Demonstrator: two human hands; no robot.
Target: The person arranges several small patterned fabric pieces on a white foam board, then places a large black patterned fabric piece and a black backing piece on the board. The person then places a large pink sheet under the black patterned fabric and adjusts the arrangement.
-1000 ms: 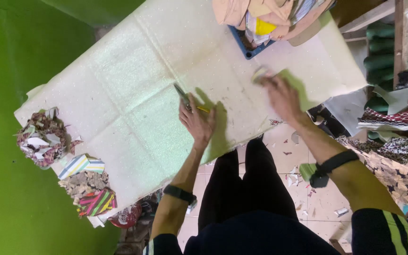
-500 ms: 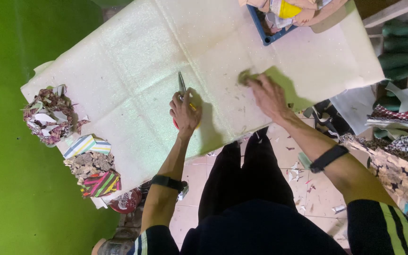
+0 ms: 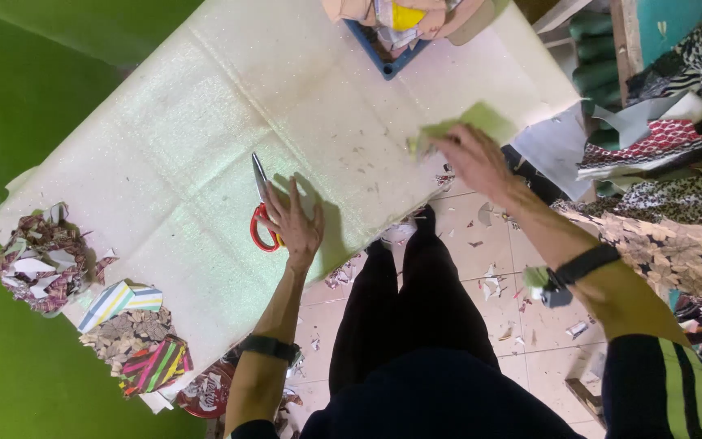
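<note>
- At frame centre, approx 9 o'clock of the person's legs, left hand (image 3: 294, 223) lies flat on the white sheet-covered table (image 3: 164, 130), fingers spread, palm down, gripping nothing
- Scissors (image 3: 260, 207) w/ red handles lie on the table just at 9 o'clock of that hand; blades point to 12 o'clock, handles touch or sit partly under the fingers, can't tell which
- Right hand (image 3: 469, 154) at approx 2 o'clock of the left hand, over the table's near edge; fingers pinched on a pale green piece of paper (image 3: 473, 122), which sticks out toward 12–1 o'clock from the fingertips
- Dark band on each wrist; right sleeve dark w/ yellow-green stripes
- Blue tray (image 3: 383, 58) at 12 o'clock on the table's far edge, piled w/ pinkish and yellow scraps
- Heap of shredded patterned scraps (image 3: 38, 260) at 9 o'clock on the table corner; striped folded pieces (image 3: 152, 366) and more bits at 7–8 o'clock
- Patterned fabrics (image 3: 676, 195) stacked at 3 o'clock, off the table
- Tiled floor (image 3: 497, 268) below the legs, littered w/ small paper bits
- Green surface (image 3: 10, 122) fills the 9 o'clock side
</note>
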